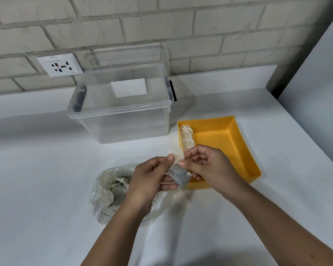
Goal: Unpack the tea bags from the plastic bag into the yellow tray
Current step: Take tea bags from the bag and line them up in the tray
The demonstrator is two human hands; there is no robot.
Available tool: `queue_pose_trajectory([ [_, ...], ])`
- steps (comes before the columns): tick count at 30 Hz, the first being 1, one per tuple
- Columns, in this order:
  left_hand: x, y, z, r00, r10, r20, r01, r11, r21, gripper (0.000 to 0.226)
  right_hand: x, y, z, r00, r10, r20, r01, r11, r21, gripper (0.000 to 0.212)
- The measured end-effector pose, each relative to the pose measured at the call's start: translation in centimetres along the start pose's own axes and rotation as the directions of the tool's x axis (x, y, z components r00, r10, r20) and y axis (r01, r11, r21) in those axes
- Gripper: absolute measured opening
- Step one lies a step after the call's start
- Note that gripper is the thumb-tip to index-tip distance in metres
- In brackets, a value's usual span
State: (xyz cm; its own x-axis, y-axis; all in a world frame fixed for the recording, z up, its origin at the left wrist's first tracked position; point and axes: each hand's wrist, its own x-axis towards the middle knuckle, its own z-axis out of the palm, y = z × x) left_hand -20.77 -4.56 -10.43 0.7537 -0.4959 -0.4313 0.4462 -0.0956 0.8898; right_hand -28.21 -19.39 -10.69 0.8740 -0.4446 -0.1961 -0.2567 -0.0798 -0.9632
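Both hands hold a small stack of tea bags (178,172) between them, just above the near-left corner of the yellow tray (244,143). The left hand (150,177) grips the stack from the side, thumb on top and fingers under it, and the right hand (206,166) pinches its upper end between thumb and forefinger, with the other fingers curled. The plastic bag (106,191) is open and has many tea bags inside; it lies on the white counter (46,169) at about 8 o'clock from the tray, partly under the left wrist. In the tray a row of tea bags (186,137) lies along the left wall, so I judge that the step in hand is to add this stack to that row. To do it well, keep the stack pressed flat and aligned, lower it at the near end of the row (about 6 o'clock from it), and release only when the bags lean on their neighbours; otherwise the thin paper bags may fan out. As for writing, no brand can be read on the tea bags. The wall socket plate (59,65) at 11 o'clock carries small print too blurred to read, and the white label (128,87) on the clear storage box (123,120) seems blank.
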Motion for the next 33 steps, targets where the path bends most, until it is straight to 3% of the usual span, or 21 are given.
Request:
queue_pose_trajectory([
  [6,-0.6,0.2,0.0,0.998,-0.05,0.027,0.053,0.994,-0.1,0.01,0.2,-0.1,-0.7,0.999,0.004,-0.053,-0.004,1.0,0.006,0.012],
  [10,-0.5,-0.1,-0.5,0.999,0.001,-0.05,-0.003,0.999,-0.036,0.008,1.1,0.0,-2.3,0.993,0.003,-0.119,-0.003,1.0,-0.001,0.012],
  [13,-0.3,-0.2,-1.0,0.994,0.057,-0.096,-0.057,0.998,0.0,0.008,2.4,1.1,-3.8,0.984,-0.019,-0.179,-0.005,0.992,-0.129,0.015],
  [16,-0.5,-0.2,-1.3,0.993,0.075,-0.096,-0.076,0.997,-0.001,0.008,3.4,2.4,-4.2,0.992,0.082,-0.1,-0.111,0.938,-0.328,0.011],
  [21,-0.6,-0.3,-1.2,0.993,0.073,-0.094,-0.075,0.997,-0.014,0.009,4.3,3.5,-2.9,0.974,0.227,0.002,-0.203,0.877,-0.435,0.013],
  [30,-0.4,-0.3,-1.5,0.993,0.05,-0.103,-0.058,0.996,-0.071,0.007,5.3,3.5,-2.1,0.979,0.2,-0.022,-0.182,0.83,-0.527,0.023],
  [33,-0.2,-0.5,-1.5,0.994,0.038,-0.099,-0.047,0.995,-0.089,0.011,4.6,2.4,-2.6,0.992,0.069,-0.105,-0.116,0.814,-0.569,0.033],
])
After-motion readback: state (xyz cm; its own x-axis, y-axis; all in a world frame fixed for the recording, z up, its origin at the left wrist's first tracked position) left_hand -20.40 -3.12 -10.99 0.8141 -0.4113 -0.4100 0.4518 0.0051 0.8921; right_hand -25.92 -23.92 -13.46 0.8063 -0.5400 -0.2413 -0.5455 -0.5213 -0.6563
